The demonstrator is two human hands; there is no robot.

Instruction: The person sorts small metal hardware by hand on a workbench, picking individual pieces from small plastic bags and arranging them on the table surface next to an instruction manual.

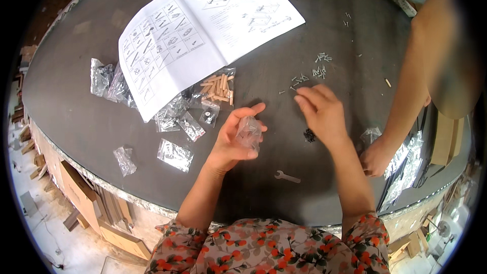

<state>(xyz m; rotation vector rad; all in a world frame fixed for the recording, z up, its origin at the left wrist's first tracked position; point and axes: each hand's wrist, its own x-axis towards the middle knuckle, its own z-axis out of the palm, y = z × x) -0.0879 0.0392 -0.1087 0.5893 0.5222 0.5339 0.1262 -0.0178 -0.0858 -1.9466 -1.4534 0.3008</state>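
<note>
My left hand (pixel 231 142) is closed around a small clear plastic bag (pixel 248 133), held above the middle of the dark table. Thumb and fingers are pressed together on my right hand (pixel 320 111), just in front of the loose silver screws (pixel 319 72). One screw (pixel 292 89) shows right at its fingertips; whether they grip it I cannot tell. Beneath this hand lies a small pile of black pieces (pixel 309 135). A flat metal wrench (pixel 287 176) rests nearer to me, between my forearms.
An open instruction booklet (pixel 213 25) partly covers bagged hardware at the left. Next to it are a bag of wooden dowels (pixel 218 89) and several small clear bags (pixel 175 155). At the right, another person's hand (pixel 378 157) reaches toward plastic-wrapped parts (pixel 406 167) beside a cardboard piece (pixel 447 139).
</note>
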